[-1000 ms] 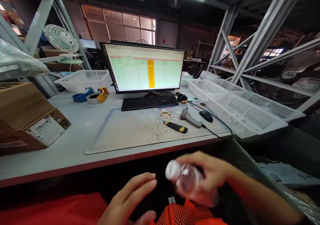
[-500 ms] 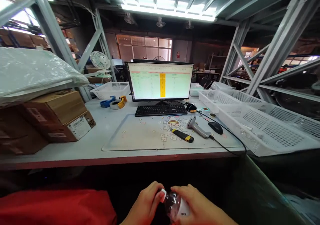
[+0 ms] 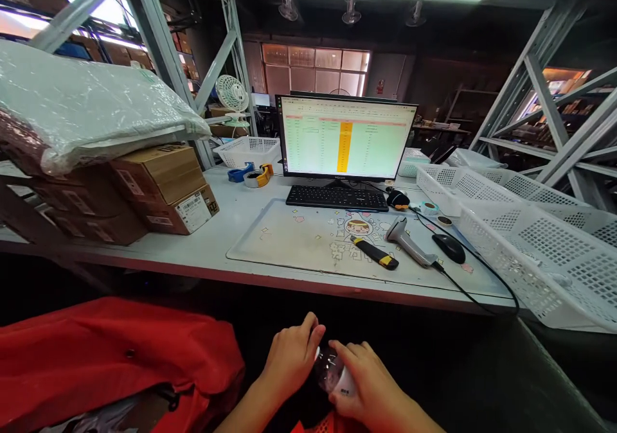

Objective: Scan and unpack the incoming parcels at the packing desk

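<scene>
A clear plastic bottle (image 3: 329,370) with a white label is held low, below the desk's front edge. My right hand (image 3: 365,379) is wrapped round its body, covering much of the label. At the neck, my left hand (image 3: 292,357) is closed on the white bottle cap (image 3: 317,354); only a sliver of the cap shows past the thumb. On the desk mat beyond lie a black-and-yellow utility knife (image 3: 374,253) and a grey barcode scanner (image 3: 409,243).
A monitor (image 3: 344,137), keyboard (image 3: 337,197) and mouse (image 3: 448,248) occupy the desk. Cardboard boxes (image 3: 164,182) stand left under a plastic-wrapped bundle (image 3: 96,105). White baskets (image 3: 540,240) line the right side. Red fabric (image 3: 120,343) lies low at left.
The view has turned left and down, showing more of the red fabric. Both hands stay on the bottle; the left fingers have shifted and now hide more of the cap.
</scene>
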A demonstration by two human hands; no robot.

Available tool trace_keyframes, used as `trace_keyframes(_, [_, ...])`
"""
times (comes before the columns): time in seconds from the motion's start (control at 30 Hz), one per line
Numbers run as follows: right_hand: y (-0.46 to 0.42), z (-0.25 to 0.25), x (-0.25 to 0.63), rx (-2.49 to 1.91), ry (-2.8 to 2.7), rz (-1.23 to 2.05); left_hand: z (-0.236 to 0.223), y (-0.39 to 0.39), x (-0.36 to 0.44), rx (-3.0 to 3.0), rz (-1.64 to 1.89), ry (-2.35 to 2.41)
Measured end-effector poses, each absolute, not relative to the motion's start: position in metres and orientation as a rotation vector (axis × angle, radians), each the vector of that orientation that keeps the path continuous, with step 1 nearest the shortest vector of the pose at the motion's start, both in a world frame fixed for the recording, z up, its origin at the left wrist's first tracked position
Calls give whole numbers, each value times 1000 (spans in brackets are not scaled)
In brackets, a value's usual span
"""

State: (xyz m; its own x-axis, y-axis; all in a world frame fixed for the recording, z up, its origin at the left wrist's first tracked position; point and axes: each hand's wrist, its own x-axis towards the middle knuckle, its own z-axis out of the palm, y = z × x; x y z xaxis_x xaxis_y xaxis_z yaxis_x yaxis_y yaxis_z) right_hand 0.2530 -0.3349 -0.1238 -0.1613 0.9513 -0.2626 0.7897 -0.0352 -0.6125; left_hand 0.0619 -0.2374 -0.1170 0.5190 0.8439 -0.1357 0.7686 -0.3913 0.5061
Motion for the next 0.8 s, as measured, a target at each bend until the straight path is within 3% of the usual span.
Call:
trace_keyframes(0.13, [-340, -123, 271, -1820, -1928, 1053, -101, -236, 39, 2145, 315, 766])
trace_keyframes(0.27, [-346, -122, 282, -1773, -1918, 1096, -98, -228, 27, 1985, 291, 560])
trace_keyframes(0.53, [-346, -127, 286, -1668, -2060, 959, -105, -221, 33, 2003, 207, 591])
trace_keyframes(0.8, [-347, -130, 281, -1634, -2215, 597, -111, -231, 49, 2124, 157, 1021])
